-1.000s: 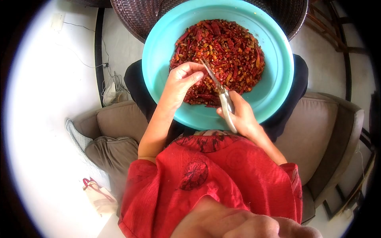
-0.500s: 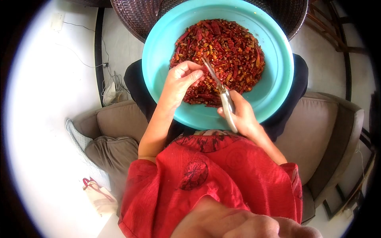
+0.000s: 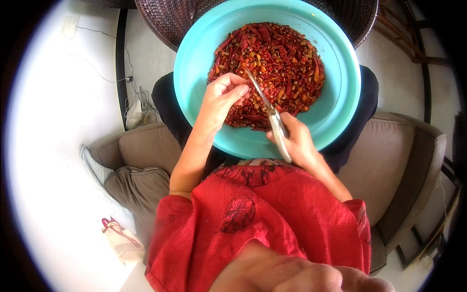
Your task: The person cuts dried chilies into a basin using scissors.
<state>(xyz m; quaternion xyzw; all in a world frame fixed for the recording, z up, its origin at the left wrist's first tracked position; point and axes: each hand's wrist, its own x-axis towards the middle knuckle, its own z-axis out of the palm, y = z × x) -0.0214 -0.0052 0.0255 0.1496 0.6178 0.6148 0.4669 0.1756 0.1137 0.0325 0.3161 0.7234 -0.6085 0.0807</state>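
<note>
A turquoise basin rests on my lap with a heap of cut dried red chilies in it. Over the left side of the heap, my left hand is closed in a pinch on a small piece of dried chili, mostly hidden by the fingertips. My right hand grips light-handled scissors above the near part of the basin. Their metal blades point up and left, passing close beside my left fingertips, and look nearly closed.
Behind the basin stands a dark woven basket. A brown sofa extends on both sides of me, with a dark cushion or cloth at the left. Cables lie on the floor at left, and a wooden frame is at upper right.
The scissor blades have come closer together. A red bit seen by my left fingertips shows less now. Both hands stay in almost the same place.
</note>
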